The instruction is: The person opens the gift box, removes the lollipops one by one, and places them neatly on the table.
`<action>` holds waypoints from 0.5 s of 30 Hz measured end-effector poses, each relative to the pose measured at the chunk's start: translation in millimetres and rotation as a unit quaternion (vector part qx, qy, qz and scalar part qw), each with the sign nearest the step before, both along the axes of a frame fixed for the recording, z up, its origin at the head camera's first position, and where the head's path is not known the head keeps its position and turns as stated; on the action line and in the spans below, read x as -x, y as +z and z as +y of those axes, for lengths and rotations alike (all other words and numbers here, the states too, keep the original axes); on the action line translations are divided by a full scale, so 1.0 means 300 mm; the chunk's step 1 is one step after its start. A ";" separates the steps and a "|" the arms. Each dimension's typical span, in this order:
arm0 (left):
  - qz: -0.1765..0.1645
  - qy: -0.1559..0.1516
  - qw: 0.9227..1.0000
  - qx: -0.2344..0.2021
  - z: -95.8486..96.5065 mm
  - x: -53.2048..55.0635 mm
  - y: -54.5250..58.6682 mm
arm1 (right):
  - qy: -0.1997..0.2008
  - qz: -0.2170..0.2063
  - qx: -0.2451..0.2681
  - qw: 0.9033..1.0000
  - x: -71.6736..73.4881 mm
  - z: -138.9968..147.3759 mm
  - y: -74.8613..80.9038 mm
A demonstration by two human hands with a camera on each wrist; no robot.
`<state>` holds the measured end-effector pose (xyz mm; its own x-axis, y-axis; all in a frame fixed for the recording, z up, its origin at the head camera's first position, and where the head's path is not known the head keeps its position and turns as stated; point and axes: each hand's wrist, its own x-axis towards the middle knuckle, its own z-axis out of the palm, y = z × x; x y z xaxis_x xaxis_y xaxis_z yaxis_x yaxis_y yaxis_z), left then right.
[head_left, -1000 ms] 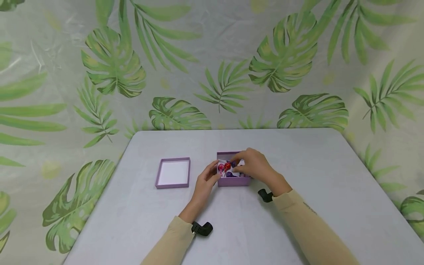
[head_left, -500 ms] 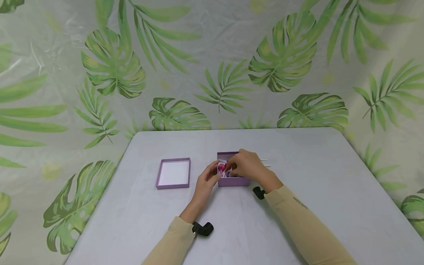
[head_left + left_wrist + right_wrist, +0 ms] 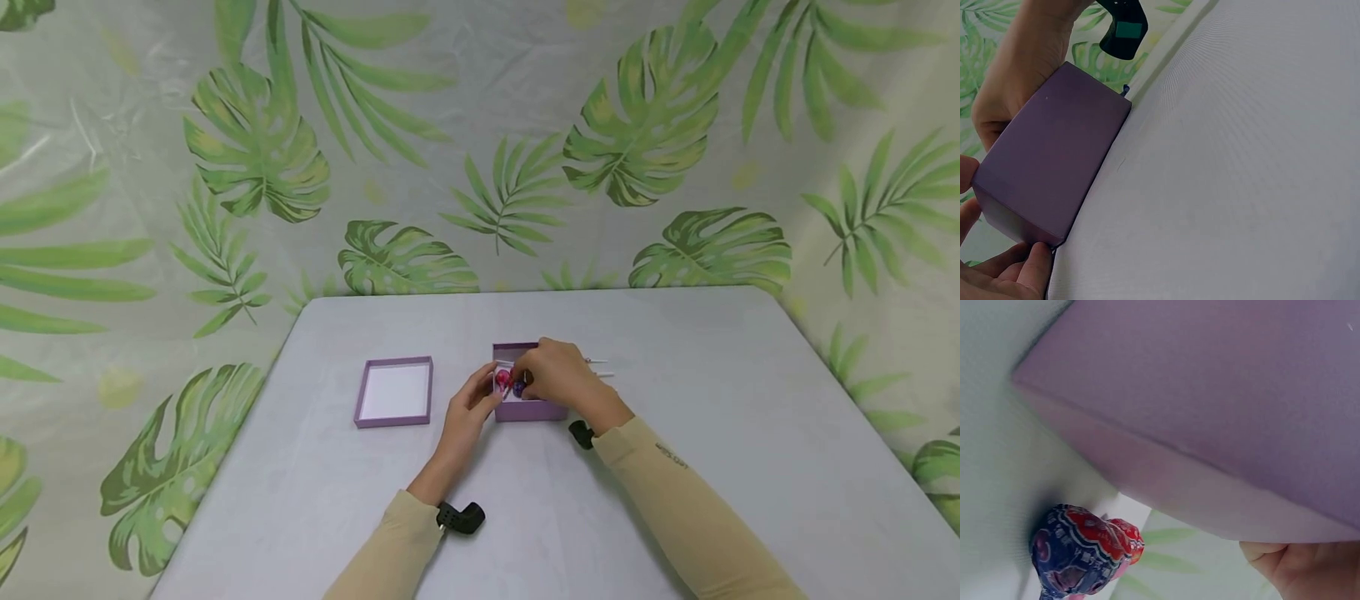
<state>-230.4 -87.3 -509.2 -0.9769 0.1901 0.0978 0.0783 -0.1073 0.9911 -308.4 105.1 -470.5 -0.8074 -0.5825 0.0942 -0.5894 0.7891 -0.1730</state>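
Note:
A purple open-topped box [image 3: 531, 412] stands on the white table. My left hand [image 3: 463, 417] holds its left end; in the left wrist view the fingertips [image 3: 1035, 265] touch the corners of that end. My right hand [image 3: 562, 372] reaches over the right side into the box, fingers curled down. Between its index finger and thumb shows a purple-wrapped lollipop [image 3: 519, 389], which it appears to pinch; the fingertips are partly hidden. A pink-red lollipop [image 3: 503, 379] lies at the box's left end. The right wrist view shows the box's wall [image 3: 1210, 394] close up.
Right of the box lie lollipops, their white sticks [image 3: 603, 374] showing past my right hand; a dark blue and red wrapper [image 3: 1075, 553] appears in the right wrist view. A purple-rimmed lid [image 3: 393, 392], white inside, lies to the left. A leaf-patterned backdrop [image 3: 405, 167] stands behind.
My right hand has shifted left and deeper over the box, uncovering the white sticks on the right. The purple lollipop sits slightly farther back. My left hand has stayed nearly still.

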 end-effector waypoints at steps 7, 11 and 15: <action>0.003 -0.002 1.000 0.001 -0.001 -0.001 0.007 | 0.008 0.003 -0.013 1.000 0.017 -0.008 -0.005; 0.006 -0.004 1.000 0.002 -0.001 -0.003 0.007 | 0.007 0.000 -0.018 1.000 0.019 -0.011 -0.004; 0.003 -0.003 1.000 -0.001 0.000 -0.003 0.006 | 0.001 -0.009 -0.010 1.000 0.015 -0.008 0.004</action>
<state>-229.3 -87.3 -507.4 -0.9750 0.1963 0.1038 0.0832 -0.1102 0.9904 -313.0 102.8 -469.4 -0.8078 -0.5857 0.0667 -0.5878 0.7915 -0.1676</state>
